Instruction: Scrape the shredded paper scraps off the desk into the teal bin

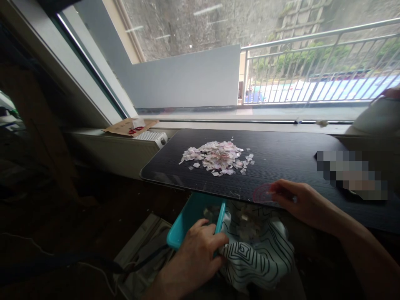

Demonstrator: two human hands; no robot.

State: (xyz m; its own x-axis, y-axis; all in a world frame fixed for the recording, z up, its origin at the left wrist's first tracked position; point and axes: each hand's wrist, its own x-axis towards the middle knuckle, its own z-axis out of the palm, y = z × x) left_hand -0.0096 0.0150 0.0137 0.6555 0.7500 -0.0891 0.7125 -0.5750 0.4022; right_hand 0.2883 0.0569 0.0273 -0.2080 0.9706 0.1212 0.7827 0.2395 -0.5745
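Observation:
My left hand (201,243) grips the near right rim of a teal plastic bin (184,221), just below the table's front edge. A few paper scraps lie inside the bin. Between the closed fingers of my right hand (289,196) is a pink see-through plastic piece (261,193) with a rounded end, at the front edge of the table; its exact kind is unclear. A heap of small pale pink and white paper scraps (218,155) is spread on the black table (281,150). White cloth with black lines (253,258) lies beside the bin, with more scraps on it.
Red-handled scissors (136,130) rest on a brown paper envelope (120,126) by the window, above a white radiator (153,138). A blurred-out object (350,173) lies at the table's right. White cables (100,273) run along the dark floor at left.

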